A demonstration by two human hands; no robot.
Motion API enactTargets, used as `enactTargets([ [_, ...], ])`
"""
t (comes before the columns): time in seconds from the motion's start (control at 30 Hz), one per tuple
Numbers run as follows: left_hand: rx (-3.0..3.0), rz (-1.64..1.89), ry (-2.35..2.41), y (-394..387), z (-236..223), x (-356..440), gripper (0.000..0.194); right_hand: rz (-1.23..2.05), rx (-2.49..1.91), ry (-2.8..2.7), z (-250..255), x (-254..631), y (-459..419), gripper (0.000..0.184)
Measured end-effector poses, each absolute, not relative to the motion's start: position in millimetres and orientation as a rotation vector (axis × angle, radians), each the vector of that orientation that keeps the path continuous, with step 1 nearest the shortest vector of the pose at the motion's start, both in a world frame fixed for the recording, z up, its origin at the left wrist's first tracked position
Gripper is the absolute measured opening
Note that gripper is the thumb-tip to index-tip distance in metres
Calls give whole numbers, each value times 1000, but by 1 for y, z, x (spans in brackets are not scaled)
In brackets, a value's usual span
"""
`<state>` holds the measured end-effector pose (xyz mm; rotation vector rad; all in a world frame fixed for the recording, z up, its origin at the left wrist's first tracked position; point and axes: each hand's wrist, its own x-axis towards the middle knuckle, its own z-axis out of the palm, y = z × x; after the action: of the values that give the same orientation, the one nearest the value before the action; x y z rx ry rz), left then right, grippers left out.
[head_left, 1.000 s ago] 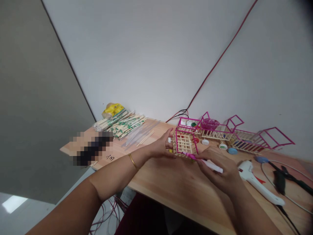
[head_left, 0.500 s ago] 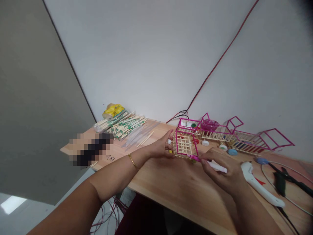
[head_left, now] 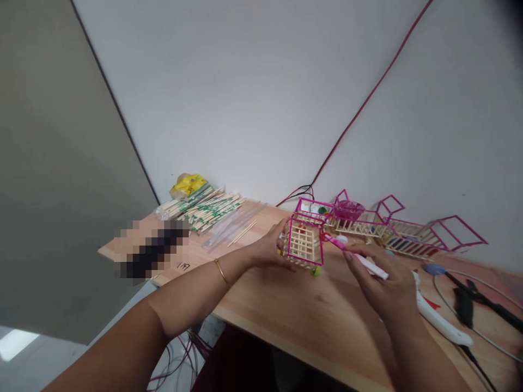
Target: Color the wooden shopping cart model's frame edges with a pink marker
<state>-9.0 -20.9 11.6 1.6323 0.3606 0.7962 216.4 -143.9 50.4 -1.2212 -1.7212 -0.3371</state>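
Observation:
My left hand (head_left: 269, 247) grips a small cart (head_left: 304, 245) built of bamboo sticks from its left side. Its slatted panel faces up, framed by magenta-coloured sticks. A yellow-green cap (head_left: 316, 270) shows at its lower edge. To the right, my right hand (head_left: 382, 280) pinches a paintbrush (head_left: 371, 266) with a white handle and a pink front part. The brush tip points left and sits just apart from the cart's right edge. Behind stand similar stick carts (head_left: 362, 227) with magenta frames, one with a pink cup (head_left: 350, 210) in it.
A white glue gun (head_left: 443, 321) with a cord lies at the right, near a black cable (head_left: 496, 305). Bamboo sticks (head_left: 210, 211), clear glue sticks (head_left: 229, 226) and a yellow bag (head_left: 188, 185) lie at the back left. A wall rises behind the table.
My right hand has drawn the brush away from the cart's lower right corner, up and to the right. The cart has tilted and shifted slightly left in my left hand.

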Motion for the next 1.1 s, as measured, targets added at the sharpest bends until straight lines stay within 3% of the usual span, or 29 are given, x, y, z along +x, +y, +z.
enactTargets([
  [0.23, 1777, 824, 438, -20, 13, -12, 143, -328, -1184, -1664, 48, 218, -145, 16],
  [1.1, 1851, 876, 435, -22, 8, -10, 136, -485, -1232, -1772, 51, 216, -141, 11],
])
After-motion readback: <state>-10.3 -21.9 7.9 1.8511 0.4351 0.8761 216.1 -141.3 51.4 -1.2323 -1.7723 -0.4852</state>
